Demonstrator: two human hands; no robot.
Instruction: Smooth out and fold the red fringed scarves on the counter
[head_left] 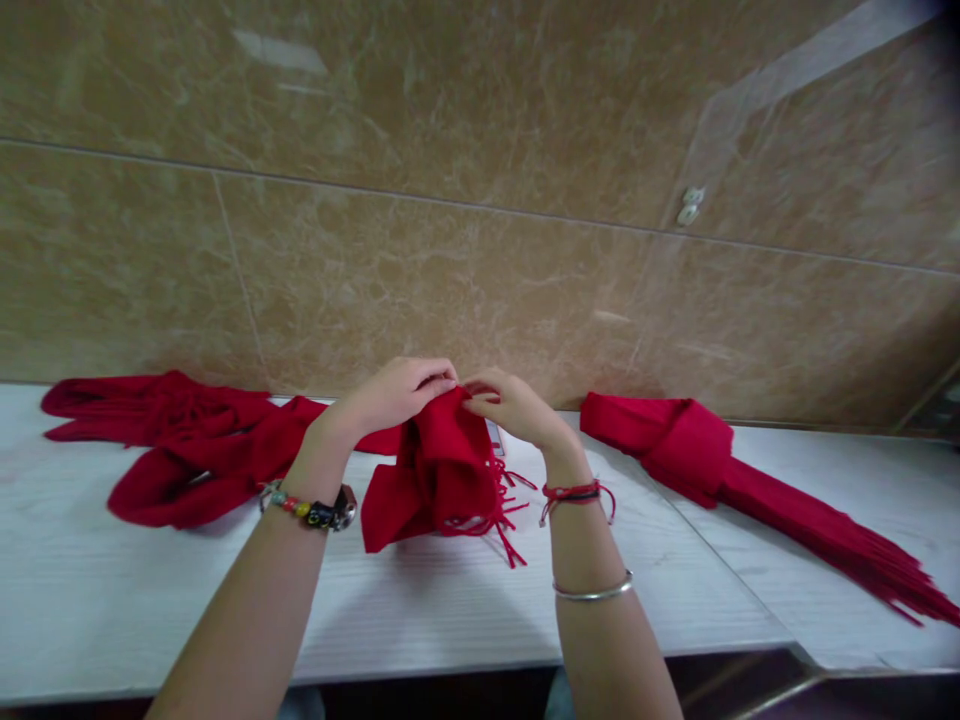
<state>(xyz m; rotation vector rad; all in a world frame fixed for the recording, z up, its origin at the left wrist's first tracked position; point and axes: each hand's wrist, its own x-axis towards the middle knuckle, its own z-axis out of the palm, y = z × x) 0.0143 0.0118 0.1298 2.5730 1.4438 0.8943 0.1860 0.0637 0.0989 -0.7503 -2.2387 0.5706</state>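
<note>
A red fringed scarf (450,455) is bunched at the middle of the white surface, its upper edge raised and its loose tassels hanging to the right. My left hand (405,390) pinches that upper edge from the left, thumb against the cloth. From the right, my right hand (510,403) grips the same edge, fingers curled close to the left ones. Part of the scarf's underside and whatever lies behind it are hidden; a small pale item (496,438) shows just right of the cloth, too covered to name.
More red scarf cloth (187,450) lies crumpled on the left. Another red scarf (690,440), folded over itself with a fringed tail, stretches to the right. A brown marbled tile wall (450,270) rises behind the white wood-grain tabletop (420,640), whose front edge is near me.
</note>
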